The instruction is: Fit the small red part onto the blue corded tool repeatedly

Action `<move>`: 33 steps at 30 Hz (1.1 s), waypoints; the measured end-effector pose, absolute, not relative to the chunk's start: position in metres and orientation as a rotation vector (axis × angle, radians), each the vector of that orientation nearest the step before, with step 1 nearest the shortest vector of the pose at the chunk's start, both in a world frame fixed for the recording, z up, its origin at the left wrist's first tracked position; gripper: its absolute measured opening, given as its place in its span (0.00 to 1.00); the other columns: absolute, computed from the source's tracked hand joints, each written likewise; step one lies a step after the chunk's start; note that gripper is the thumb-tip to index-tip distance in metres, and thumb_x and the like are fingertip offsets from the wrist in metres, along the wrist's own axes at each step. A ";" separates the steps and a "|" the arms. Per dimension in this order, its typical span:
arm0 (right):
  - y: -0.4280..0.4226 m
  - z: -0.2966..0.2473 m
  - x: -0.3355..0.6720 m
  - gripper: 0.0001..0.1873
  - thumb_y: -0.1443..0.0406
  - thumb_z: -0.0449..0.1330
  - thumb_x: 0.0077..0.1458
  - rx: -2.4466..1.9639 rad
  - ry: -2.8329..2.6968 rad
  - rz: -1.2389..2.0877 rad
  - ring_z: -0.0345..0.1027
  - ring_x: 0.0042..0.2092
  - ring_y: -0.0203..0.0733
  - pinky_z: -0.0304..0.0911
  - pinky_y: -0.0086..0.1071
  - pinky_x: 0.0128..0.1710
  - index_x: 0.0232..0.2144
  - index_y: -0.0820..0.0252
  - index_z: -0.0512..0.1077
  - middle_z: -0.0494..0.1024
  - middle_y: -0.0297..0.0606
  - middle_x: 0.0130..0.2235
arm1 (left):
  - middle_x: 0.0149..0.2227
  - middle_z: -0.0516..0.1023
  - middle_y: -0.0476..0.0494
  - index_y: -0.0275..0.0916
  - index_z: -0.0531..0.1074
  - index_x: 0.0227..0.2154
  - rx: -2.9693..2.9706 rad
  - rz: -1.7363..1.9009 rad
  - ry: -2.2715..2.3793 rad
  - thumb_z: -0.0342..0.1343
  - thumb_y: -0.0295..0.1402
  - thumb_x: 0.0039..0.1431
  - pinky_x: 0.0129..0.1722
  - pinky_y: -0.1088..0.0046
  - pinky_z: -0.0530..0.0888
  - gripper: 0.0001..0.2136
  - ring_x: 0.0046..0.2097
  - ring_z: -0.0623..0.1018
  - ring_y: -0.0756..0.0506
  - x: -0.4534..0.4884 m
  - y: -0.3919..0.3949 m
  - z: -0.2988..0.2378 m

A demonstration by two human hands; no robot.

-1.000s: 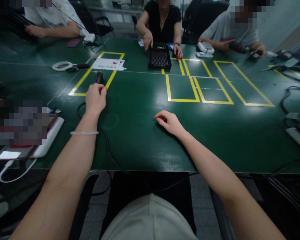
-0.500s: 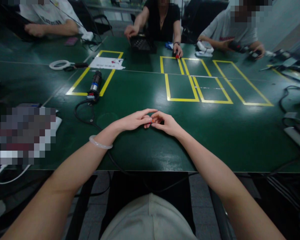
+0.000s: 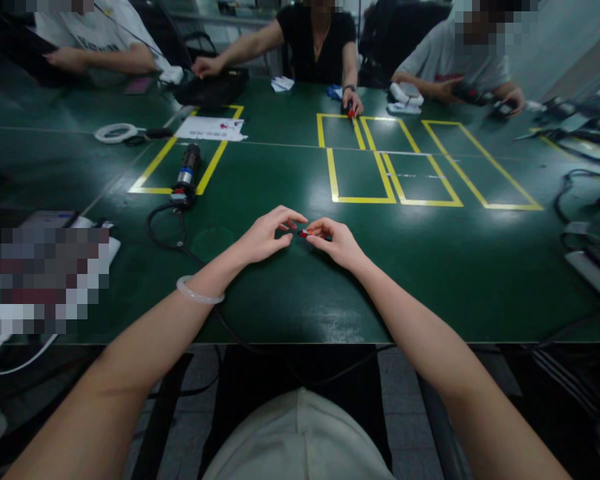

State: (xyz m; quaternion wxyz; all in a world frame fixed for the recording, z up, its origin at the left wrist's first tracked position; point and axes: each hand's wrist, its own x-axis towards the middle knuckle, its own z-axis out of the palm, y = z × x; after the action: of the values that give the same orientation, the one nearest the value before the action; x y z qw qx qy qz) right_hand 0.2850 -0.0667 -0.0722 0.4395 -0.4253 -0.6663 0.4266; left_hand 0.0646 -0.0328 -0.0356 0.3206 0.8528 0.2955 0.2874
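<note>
Work with the small red-and-dark piece (image 3: 305,234) seems only partway along: it is picked up and in hand, but it is not set down, nor joined to anything that shows. It sits over the table (image 3: 430,267), about midway along the near edge and a little in from it, pinched between the thumb and fingers of the right hand (image 3: 340,245). The left hand (image 3: 264,238) is loosely parted and grips nothing, its fingertips just beside the piece, which is too small and blurred to identify. The tabletop is glossy green. Towards its left side a black cylindrical device (image 3: 187,167) lies unheld in a yellow tape outline (image 3: 211,168), its near end across the tape and its cable (image 3: 149,225) curling back to the near edge. A white sheet (image 3: 205,128) covers the outline's far part. More taped outlines (image 3: 365,200) run from the middle towards the right edge. Co-workers (image 3: 320,53) sit along the far edge, the middle one with a hand on a red-and-black tool (image 3: 351,112); dark chairs (image 3: 410,40) stand behind, and grey flooring (image 3: 400,400) shows below the near edge.
</note>
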 end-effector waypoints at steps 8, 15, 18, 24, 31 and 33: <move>-0.067 -0.070 0.286 0.16 0.54 0.65 0.55 -1.006 -1.637 1.243 0.74 0.35 0.38 0.68 0.34 0.40 0.38 0.60 0.74 0.81 0.36 0.32 | 0.43 0.77 0.41 0.39 0.77 0.43 2.378 0.723 0.765 0.57 0.36 0.64 0.48 0.66 0.74 0.10 0.45 0.78 0.44 0.069 -0.041 -0.029; -0.067 -0.072 0.285 0.16 0.54 0.66 0.54 -0.995 -1.635 1.240 0.73 0.33 0.37 0.68 0.33 0.37 0.36 0.60 0.72 0.81 0.35 0.32 | 0.43 0.79 0.42 0.39 0.77 0.44 2.310 0.689 0.837 0.56 0.40 0.65 0.48 0.66 0.74 0.12 0.44 0.78 0.44 0.069 -0.040 -0.029; -0.066 -0.072 0.285 0.17 0.53 0.65 0.55 -0.971 -1.596 1.263 0.74 0.34 0.38 0.69 0.34 0.40 0.36 0.60 0.72 0.81 0.36 0.32 | 0.44 0.79 0.42 0.39 0.76 0.45 2.298 0.706 0.820 0.60 0.41 0.61 0.48 0.66 0.75 0.14 0.44 0.79 0.43 0.069 -0.039 -0.032; -0.067 -0.072 0.285 0.18 0.53 0.66 0.54 -0.959 -1.572 1.281 0.73 0.33 0.36 0.68 0.33 0.38 0.37 0.60 0.71 0.79 0.35 0.32 | 0.41 0.81 0.42 0.37 0.77 0.42 2.260 0.732 0.830 0.59 0.39 0.63 0.46 0.68 0.75 0.11 0.42 0.80 0.44 0.068 -0.039 -0.033; -0.067 -0.072 0.284 0.15 0.57 0.67 0.52 -0.960 -1.616 1.171 0.70 0.33 0.36 0.66 0.31 0.35 0.37 0.58 0.70 0.78 0.33 0.33 | 0.41 0.82 0.41 0.36 0.78 0.42 2.185 0.702 0.907 0.59 0.43 0.62 0.47 0.66 0.76 0.15 0.42 0.80 0.43 0.068 -0.039 -0.032; -0.067 -0.072 0.285 0.15 0.57 0.67 0.52 -0.966 -1.632 1.153 0.70 0.34 0.36 0.67 0.32 0.36 0.37 0.58 0.70 0.78 0.34 0.33 | 0.41 0.82 0.41 0.36 0.78 0.42 2.174 0.702 0.900 0.59 0.43 0.62 0.46 0.66 0.76 0.15 0.42 0.80 0.43 0.068 -0.039 -0.032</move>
State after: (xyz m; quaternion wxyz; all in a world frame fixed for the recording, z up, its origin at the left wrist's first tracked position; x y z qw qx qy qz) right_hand 0.2845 -0.0666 -0.0721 0.4450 -0.3898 -0.6585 0.4652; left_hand 0.0684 -0.0389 -0.0323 0.3366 0.8337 0.3452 0.2691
